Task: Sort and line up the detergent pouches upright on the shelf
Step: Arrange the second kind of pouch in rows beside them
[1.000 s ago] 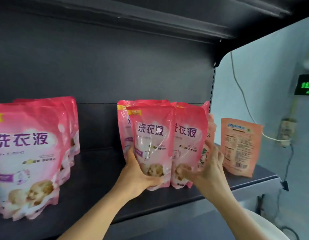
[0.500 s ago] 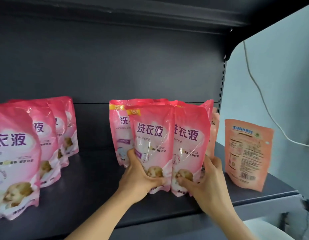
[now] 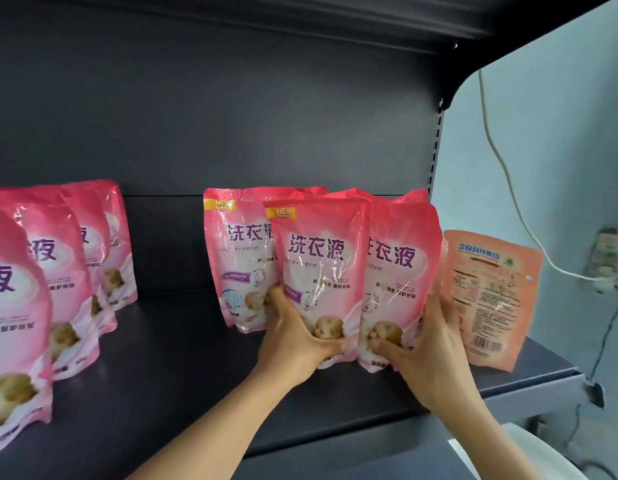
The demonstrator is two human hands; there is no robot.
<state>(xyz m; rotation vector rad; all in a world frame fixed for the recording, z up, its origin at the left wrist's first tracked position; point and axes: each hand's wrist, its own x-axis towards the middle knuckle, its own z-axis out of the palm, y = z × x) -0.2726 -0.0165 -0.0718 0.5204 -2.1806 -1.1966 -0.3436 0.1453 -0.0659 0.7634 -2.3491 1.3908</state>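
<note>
On the dark shelf (image 3: 169,386) the left hand (image 3: 293,337) holds the front pink pouch (image 3: 318,271) at its lower part: the thumb lies across the front near the bottom and the fingers curl around the left edge. This pouch stands upright, near the front of the middle group. Just beside it on the right stands the right pink pouch (image 3: 401,265), touching the first one along the side. The right hand (image 3: 429,355) grips this one low down, with the thumb on the front face and the fingers wrapped around the right edge, toward the back.

Behind the front pouch and a little to the left stands another pink pouch (image 3: 238,258), also upright, and the tops of more pouches show behind the group; how many are there I cannot tell, because the front ones cover them.

At the far left a row of pink pouches (image 3: 58,271) runs from near to far, all upright and facing forward, well apart from the middle group. On the right, near the shelf end, an orange pouch (image 3: 491,299) stands with its back side, with a barcode, toward the camera, just beside the right hand. A white cable (image 3: 508,188) hangs on the pale wall (image 3: 543,133) behind.
</note>
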